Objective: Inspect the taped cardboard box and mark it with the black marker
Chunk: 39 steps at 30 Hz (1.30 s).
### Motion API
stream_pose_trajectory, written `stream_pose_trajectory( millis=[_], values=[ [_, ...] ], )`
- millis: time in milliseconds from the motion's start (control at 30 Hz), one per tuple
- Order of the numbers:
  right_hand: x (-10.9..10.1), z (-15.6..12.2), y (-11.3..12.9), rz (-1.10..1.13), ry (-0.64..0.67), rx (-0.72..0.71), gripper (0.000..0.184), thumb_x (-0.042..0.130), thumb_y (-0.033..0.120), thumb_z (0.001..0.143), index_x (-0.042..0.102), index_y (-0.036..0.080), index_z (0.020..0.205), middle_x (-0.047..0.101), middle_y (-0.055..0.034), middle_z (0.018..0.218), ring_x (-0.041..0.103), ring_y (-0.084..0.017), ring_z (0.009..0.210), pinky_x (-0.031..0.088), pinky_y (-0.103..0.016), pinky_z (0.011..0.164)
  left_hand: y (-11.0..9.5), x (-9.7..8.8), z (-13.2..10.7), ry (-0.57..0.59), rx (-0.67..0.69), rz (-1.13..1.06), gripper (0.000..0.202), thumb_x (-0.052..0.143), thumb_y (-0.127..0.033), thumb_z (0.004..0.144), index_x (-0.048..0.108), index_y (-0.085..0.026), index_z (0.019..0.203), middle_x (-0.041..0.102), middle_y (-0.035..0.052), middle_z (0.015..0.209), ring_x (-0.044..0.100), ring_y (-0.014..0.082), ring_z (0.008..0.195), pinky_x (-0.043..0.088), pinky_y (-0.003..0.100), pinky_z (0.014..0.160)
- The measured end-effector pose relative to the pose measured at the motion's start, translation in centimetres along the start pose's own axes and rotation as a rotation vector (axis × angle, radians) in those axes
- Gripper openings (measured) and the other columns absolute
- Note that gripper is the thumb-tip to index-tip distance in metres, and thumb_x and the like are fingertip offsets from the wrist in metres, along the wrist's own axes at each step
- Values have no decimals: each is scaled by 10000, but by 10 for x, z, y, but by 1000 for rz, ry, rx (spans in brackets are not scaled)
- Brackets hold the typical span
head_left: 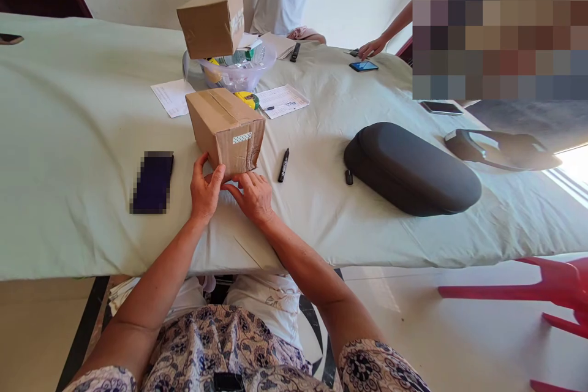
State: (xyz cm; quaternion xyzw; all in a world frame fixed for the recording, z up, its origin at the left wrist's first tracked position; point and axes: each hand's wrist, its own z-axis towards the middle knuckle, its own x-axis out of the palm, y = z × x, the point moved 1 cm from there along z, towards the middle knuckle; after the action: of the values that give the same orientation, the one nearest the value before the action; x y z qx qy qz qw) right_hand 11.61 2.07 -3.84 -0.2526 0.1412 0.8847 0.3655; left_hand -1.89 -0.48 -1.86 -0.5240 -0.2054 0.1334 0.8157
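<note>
A small brown cardboard box (211,119) sits on the covered table in front of me, a dotted white label (242,138) on its near end. My left hand (205,190) grips its near left corner, thumb on the end face and fingers along the side. At the bottom edge of the same end, my right hand (253,195) holds the box with bent fingers; some fingertips are hidden. Right of the box lies a black marker (283,165), its cap (349,177) apart near the black case. Behind the box, a yellow-green tape measure (247,100) is partly covered.
A black hard case (413,168) takes up the right side. Left lies a blurred dark phone (152,184). Farther back, another cardboard box (209,21) rests by a plastic basin (239,76). Papers (283,101) lie nearby. A person's hand (372,49) is near a phone (364,66).
</note>
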Motion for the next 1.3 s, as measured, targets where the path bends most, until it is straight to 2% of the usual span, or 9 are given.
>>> stream_pose_trajectory(
  millis=[167, 400, 567, 667, 767, 933, 1000, 1133, 1300],
  values=[
    [0, 0, -9, -14, -32, 72, 393, 551, 503, 1028, 618, 205, 780, 632, -19, 684, 570, -164, 661, 356, -308, 657, 1, -1, 0, 12, -62, -36, 847, 738, -788, 676, 581, -211, 1276, 575, 147, 1438, 685, 276, 1142, 620, 217, 574],
    [-5, 1, -30, 48, -121, 204, 385, 563, 514, 1013, 581, 216, 770, 595, -4, 684, 544, -146, 631, 382, -283, 642, 3, -4, 2, 2, -65, -75, 741, 719, -730, 737, 601, -220, 1262, 580, 130, 1406, 688, 240, 1058, 624, 239, 555],
    [-9, 1, -53, 148, -163, 431, 253, 545, 430, 983, 570, 221, 844, 616, -11, 771, 560, -149, 666, 420, -280, 650, 6, -7, 5, -3, -77, -61, 716, 691, -723, 754, 588, -218, 1252, 572, 123, 1396, 680, 229, 1041, 642, 259, 551],
    [-9, 2, -59, 282, -177, 549, 223, 518, 430, 948, 590, 220, 922, 656, -33, 858, 592, -156, 701, 464, -296, 667, 6, -6, 4, 3, -77, -49, 676, 676, -696, 780, 592, -227, 1260, 579, 110, 1393, 680, 197, 985, 639, 251, 554],
    [-8, 4, -54, 516, -169, 611, 307, 484, 496, 961, 604, 224, 1038, 694, -57, 958, 650, -168, 783, 518, -317, 728, 5, -6, 3, 15, -76, -10, 681, 669, -706, 784, 604, -223, 1259, 605, 111, 1365, 676, 183, 958, 619, 234, 569],
    [-13, 13, -40, 790, -214, 586, 475, 484, 653, 953, 583, 237, 1158, 681, -92, 1125, 672, -200, 1005, 541, -344, 851, 5, -7, 2, 23, -4, 108, 736, 631, -747, 798, 605, -181, 1268, 650, 139, 1298, 685, 199, 978, 597, 282, 724],
    [-15, 18, -39, 817, -239, 574, 514, 486, 713, 926, 585, 236, 1089, 667, -76, 1066, 653, -202, 984, 537, -351, 847, 7, -7, 1, 30, 36, 170, 693, 619, -716, 827, 607, -182, 1268, 671, 135, 1259, 693, 202, 975, 587, 318, 814],
    [-14, 24, -46, 816, -249, 633, 534, 473, 758, 905, 542, 230, 863, 568, -7, 816, 567, -158, 784, 497, -309, 745, 9, -8, 0, 57, 72, 227, 627, 628, -648, 848, 603, -185, 1269, 689, 127, 1198, 684, 228, 1061, 570, 353, 918],
    [-11, 26, -49, 893, -231, 704, 475, 570, 689, 877, 493, 228, 792, 503, 18, 745, 484, -126, 702, 457, -259, 653, 8, -8, 0, 95, 47, 235, 654, 653, -685, 821, 606, -189, 1245, 685, 128, 1227, 690, 209, 981, 572, 335, 864]
  ],
)
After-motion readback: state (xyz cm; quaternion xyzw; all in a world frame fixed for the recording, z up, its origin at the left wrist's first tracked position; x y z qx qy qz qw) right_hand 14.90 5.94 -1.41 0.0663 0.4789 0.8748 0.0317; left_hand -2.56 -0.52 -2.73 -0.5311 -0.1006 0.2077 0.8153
